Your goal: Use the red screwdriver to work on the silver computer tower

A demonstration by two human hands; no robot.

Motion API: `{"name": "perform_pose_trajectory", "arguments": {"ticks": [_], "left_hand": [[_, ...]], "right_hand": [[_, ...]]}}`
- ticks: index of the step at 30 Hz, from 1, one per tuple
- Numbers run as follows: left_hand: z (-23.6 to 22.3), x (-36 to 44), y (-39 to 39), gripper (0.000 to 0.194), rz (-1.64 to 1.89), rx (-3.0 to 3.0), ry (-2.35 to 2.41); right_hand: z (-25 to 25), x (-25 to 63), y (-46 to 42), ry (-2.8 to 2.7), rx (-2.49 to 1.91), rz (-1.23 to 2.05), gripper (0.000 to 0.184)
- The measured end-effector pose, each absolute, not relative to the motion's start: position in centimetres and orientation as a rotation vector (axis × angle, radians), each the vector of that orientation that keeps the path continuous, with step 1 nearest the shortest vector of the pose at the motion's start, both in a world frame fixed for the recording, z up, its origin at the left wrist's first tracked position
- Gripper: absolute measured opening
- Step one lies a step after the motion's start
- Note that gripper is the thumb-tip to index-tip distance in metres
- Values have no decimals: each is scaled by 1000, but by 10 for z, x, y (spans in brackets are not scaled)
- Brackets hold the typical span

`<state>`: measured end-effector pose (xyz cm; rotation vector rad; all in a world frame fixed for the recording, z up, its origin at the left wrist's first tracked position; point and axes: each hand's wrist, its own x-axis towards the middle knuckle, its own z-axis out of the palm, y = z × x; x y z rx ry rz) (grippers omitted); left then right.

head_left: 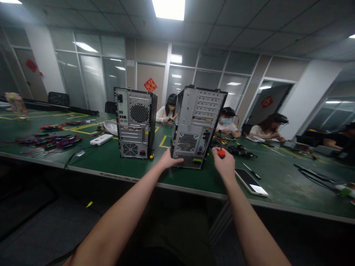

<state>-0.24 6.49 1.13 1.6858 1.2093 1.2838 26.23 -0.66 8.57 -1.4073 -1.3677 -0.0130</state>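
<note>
A grey computer tower stands slightly tilted at the table's near edge, its rear panel with slots, ports and a vent facing me. My left hand grips its lower left edge, thumb across the rear panel and fingers partly hidden by the side. To the right of the tower, my right hand is closed around a screwdriver with a red-orange handle, its dark shaft pointing up and away. A second computer tower stands upright to the left, apart from both hands.
Right of my right hand lie a phone and a thin pen-like tool. Black cables lie behind. On the left are a white power adapter-like box and tangled wires. Several people sit across the green table.
</note>
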Motion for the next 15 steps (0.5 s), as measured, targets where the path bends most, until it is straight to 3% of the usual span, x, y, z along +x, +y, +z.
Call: {"name": "perform_pose_trajectory", "arguments": {"ticks": [15], "left_hand": [[9, -10, 81, 100, 1143, 1610, 1065]], "right_hand": [[131, 266, 25, -1722, -1480, -289, 22]]}}
